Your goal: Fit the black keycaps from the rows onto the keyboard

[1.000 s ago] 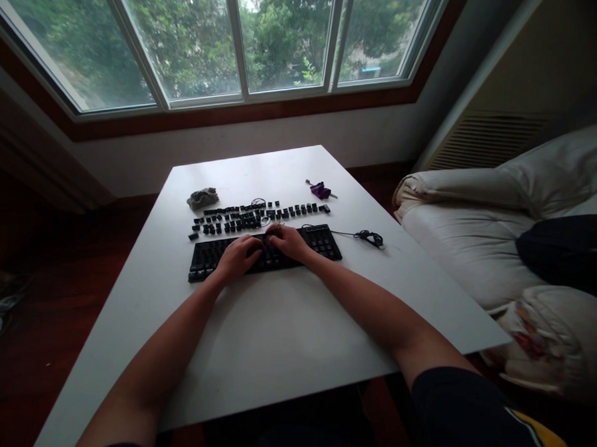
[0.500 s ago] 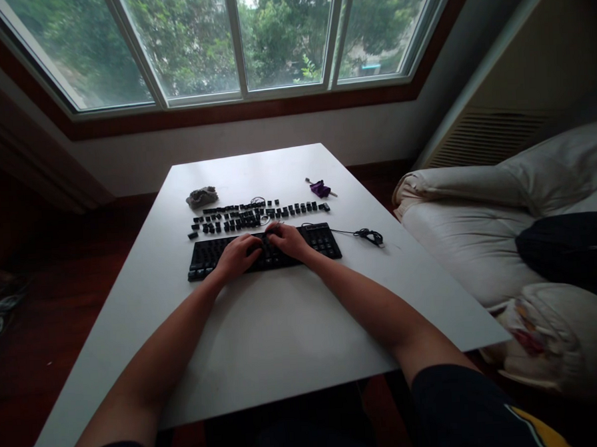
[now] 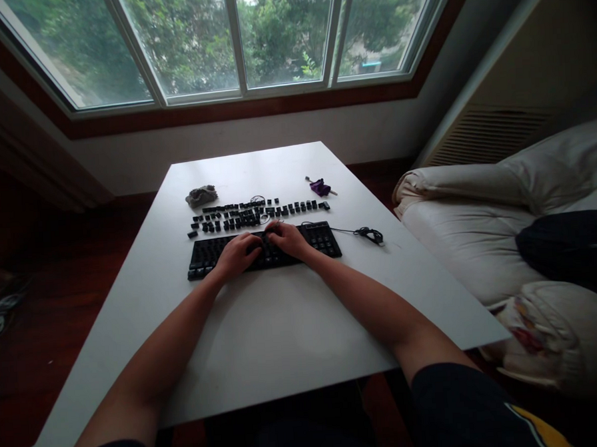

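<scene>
A black keyboard (image 3: 210, 253) lies on the white table in front of me. My left hand (image 3: 236, 255) rests on its middle part, thumb apart from the bent fingers, and nothing shows in its grasp. Beside it, my right hand (image 3: 285, 239) is over the keyboard's upper middle with its fingers drawn together. Something thin shows by those fingertips, too small and dark to name. Loose black keycaps (image 3: 238, 220) stand in rows just beyond the keyboard. A thin wire loop (image 3: 265, 220) lies among them, near my right fingers.
On the white table (image 3: 279, 331), a crumpled grey cloth (image 3: 201, 196) lies at the back left and a purple cloth-like item (image 3: 319, 188) with a thin stick at the back right. A bundled cable (image 3: 369, 235) lies right of the keyboard. A pale sofa (image 3: 459, 235) stands to the right.
</scene>
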The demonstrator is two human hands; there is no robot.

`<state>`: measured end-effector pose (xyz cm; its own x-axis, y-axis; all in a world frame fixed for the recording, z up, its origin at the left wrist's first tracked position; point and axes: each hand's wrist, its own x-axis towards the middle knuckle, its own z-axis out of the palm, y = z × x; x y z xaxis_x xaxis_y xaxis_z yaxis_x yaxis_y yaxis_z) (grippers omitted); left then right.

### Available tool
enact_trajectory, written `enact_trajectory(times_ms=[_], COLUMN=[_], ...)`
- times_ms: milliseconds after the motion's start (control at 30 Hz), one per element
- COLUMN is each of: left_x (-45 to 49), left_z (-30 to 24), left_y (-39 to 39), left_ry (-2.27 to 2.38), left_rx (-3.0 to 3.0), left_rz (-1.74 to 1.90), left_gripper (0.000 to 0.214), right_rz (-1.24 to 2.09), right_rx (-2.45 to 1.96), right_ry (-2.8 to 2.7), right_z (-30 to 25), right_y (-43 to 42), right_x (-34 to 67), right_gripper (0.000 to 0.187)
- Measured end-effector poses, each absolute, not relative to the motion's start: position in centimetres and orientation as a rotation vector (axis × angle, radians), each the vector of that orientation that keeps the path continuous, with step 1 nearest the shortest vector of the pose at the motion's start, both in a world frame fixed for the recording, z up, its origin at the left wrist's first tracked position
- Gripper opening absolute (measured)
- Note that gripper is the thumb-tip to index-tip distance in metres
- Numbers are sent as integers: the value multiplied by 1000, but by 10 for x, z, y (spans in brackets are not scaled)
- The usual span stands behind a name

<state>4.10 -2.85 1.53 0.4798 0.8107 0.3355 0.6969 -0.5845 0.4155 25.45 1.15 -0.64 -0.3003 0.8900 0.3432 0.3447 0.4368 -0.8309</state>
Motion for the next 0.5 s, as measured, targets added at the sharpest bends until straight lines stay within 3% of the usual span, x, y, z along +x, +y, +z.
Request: enact_trajectory(times_ms=[500], left_x=[41], left_z=[15], left_y=[-28], left_ry=[1299], left_rx=[2528], left_rz=[734], left_gripper=[22], right_rz=[815], right_rx=[-1035], right_ry=[-1843], right_z=[-6], right_y=[11], right_x=[254], right_gripper=[20])
